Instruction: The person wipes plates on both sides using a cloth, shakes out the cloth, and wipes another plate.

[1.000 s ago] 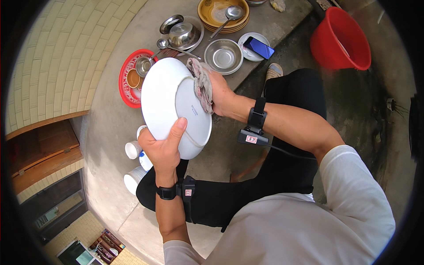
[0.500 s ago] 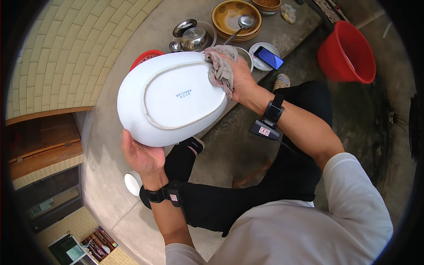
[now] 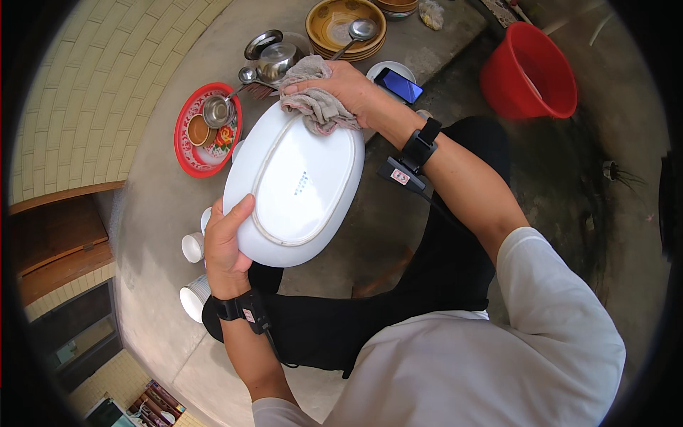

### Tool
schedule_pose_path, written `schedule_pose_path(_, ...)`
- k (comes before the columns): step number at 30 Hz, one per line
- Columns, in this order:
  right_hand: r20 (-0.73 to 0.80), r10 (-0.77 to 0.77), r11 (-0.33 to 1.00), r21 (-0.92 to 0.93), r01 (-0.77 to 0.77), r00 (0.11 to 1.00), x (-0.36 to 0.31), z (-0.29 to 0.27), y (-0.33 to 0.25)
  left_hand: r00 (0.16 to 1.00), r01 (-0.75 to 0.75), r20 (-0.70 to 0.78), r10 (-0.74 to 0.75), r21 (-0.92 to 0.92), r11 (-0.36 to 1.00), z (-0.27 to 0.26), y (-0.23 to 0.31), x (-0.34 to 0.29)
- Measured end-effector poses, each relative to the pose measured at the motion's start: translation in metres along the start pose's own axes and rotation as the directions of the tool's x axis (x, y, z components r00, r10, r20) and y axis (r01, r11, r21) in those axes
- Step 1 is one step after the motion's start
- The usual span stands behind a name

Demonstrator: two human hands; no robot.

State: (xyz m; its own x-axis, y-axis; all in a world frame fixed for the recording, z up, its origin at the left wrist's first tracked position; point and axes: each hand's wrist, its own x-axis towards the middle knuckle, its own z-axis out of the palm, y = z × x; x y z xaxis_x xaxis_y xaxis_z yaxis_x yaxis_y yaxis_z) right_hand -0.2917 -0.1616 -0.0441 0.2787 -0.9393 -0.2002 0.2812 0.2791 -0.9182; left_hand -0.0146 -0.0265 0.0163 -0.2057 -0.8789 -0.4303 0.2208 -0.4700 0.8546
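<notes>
A large white oval platter (image 3: 306,188) is held up in front of me, its underside with the raised foot ring facing me. My left hand (image 3: 229,242) grips its lower left rim, thumb lying on the underside and the other fingers mostly hidden behind. At the upper rim my right hand (image 3: 343,92) is closed round a crumpled greyish-pink cloth (image 3: 317,99), which presses on the platter's edge. Both wrists wear black straps with small devices.
Left of the platter sits a red patterned basin (image 3: 183,158) with a ladle and brown cup. Metal pots (image 3: 276,62), stacked yellow-brown bowls (image 3: 331,27) and a phone (image 3: 398,85) on a white plate lie beyond. A red bucket (image 3: 491,75) stands at right; stacked white bowls (image 3: 192,299) at left.
The platter has turned so its long side runs more upright, and the cloth has shifted left along the upper rim. My left thumb now lies over the underside. The red basin has come into view.
</notes>
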Motion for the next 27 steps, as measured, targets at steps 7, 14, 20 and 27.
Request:
schedule_pose_path(7, -0.035, 0.008, 0.895, 0.446, 0.008, 0.999, -0.011, 0.008, 0.027, 0.985, -0.159, -0.084, 0.151, -0.104, 0.982, 0.023, 0.010, 0.004)
schedule_pose_path(14, -0.078, 0.372, 0.512, 0.848, -0.134, 0.925, -0.071, 0.094, 0.069, 0.898, -0.388, -0.273, 0.346, -0.120, 0.914, 0.033, -0.006, 0.044)
schedule_pose_path(20, 0.151, 0.024, 0.644, 0.753, -0.131, 0.988, -0.069, 0.059, -0.001, 0.932, -0.361, -0.171, 0.319, -0.390, 0.847, 0.013, -0.012, 0.034)
schedule_pose_path(27, 0.006, -0.296, 0.916, 0.286, 0.282, 0.955, -0.071, 0.051, -0.015, 0.976, -0.149, -0.173, 0.130, -0.102, 0.984, 0.016, -0.012, 0.037)
